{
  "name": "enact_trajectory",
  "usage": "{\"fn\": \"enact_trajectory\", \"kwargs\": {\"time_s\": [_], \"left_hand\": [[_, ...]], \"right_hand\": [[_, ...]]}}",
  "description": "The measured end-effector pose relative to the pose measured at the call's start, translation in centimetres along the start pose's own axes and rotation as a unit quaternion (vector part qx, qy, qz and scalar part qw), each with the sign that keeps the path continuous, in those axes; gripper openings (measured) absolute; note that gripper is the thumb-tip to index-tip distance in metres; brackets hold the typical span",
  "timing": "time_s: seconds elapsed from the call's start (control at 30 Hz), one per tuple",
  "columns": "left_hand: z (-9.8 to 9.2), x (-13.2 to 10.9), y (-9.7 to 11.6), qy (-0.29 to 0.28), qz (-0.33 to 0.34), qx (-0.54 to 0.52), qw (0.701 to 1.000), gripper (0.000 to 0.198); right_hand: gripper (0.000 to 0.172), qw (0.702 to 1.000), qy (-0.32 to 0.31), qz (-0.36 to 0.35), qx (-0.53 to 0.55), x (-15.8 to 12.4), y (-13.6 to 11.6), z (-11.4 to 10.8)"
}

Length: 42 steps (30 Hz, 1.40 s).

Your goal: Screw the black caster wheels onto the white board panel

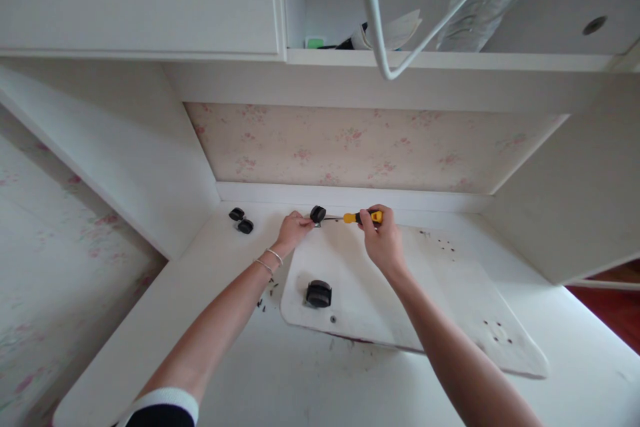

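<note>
A white board (385, 280) with rounded corners lies on the white desk top. At its far left corner is a black caster wheel (317, 213), and the fingers of my left hand (294, 230) pinch at its base. My right hand (381, 233) is wrapped round the yellow-and-black handle of a screwdriver (353, 217). Its shaft points left, with the tip at the caster's base. A second caster wheel (319, 294) stands on the board's near left corner. Groups of screw holes (497, 332) show at the board's right end.
Two loose casters (241, 220) lie on the desk at the far left. Several small dark screws (265, 297) are scattered left of the board. Overhead, a white cable (383, 47) hangs from an open shelf (450, 61). White side panels (115, 147) flank the desk.
</note>
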<state>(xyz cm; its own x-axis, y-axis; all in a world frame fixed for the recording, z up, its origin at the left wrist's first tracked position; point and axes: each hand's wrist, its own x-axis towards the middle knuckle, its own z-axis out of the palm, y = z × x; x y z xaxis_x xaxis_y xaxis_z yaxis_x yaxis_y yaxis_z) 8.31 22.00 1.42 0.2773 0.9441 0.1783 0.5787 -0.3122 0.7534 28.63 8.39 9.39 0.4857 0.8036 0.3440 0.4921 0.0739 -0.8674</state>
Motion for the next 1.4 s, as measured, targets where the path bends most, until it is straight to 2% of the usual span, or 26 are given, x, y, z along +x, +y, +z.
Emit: {"fn": "enact_trajectory", "kwargs": {"time_s": [0.23, 0.53, 1.4], "left_hand": [[0.46, -0.44, -0.12, 0.010, 0.001, -0.007, 1.000, 0.018], [0.69, 0.23, 0.20, 0.004, 0.004, -0.012, 1.000, 0.016], [0.62, -0.16, -0.07, 0.007, 0.011, -0.008, 1.000, 0.016]], "right_hand": [[0.048, 1.000, 0.001, -0.005, 0.006, -0.48, -0.13, 0.93], [0.042, 1.000, 0.002, -0.001, 0.005, -0.62, -0.53, 0.37], [0.044, 1.000, 0.001, 0.010, 0.004, -0.70, -0.53, 0.41]]}}
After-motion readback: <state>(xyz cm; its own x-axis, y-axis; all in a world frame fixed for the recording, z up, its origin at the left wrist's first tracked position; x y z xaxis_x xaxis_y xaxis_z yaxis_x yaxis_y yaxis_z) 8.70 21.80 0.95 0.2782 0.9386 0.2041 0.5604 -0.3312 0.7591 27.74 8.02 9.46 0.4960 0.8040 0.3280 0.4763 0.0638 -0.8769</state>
